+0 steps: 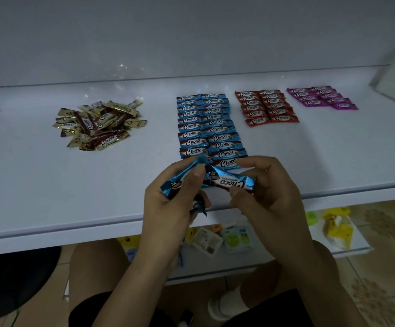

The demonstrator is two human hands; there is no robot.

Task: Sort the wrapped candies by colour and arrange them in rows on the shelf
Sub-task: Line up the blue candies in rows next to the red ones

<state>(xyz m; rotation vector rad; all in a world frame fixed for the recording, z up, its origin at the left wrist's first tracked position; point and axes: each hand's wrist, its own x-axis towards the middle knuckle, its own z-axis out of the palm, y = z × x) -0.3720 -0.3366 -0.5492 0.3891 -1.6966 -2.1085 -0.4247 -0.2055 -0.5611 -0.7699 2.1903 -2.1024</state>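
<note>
head view: the shelf (38, 185) ran across the middle of the frame. at lower centre, over its front edge, the right hand (262, 192) pinched a blue choco candy (229, 182) between thumb and fingertips at the wrapper's right end. the left hand (168, 206) had its fingers curled round the spare blue candies (175, 184), with its thumb near the pinched candy's left end.

the pinched candy lay with its long axis running left to right across the frame and dipping a little toward the right. that was close to parallel with the candies in the blue rows (210, 128). those two columns sat just above the hands, and their nearest pieces were partly hidden behind the fingers. the lettering on the held candy read upside down against the laid ones, so it probably needed a half turn before going down. the free spot seemed to be at the bottom end of the columns, straight up-frame from the right hand, which was the nearer one to it.

the red rows (269, 106) and purple rows (321, 97) lay toward the upper right. a gold and brown pile (99, 123) sat unsorted at centre left, well apart from both hands and nearer the left one.
</note>
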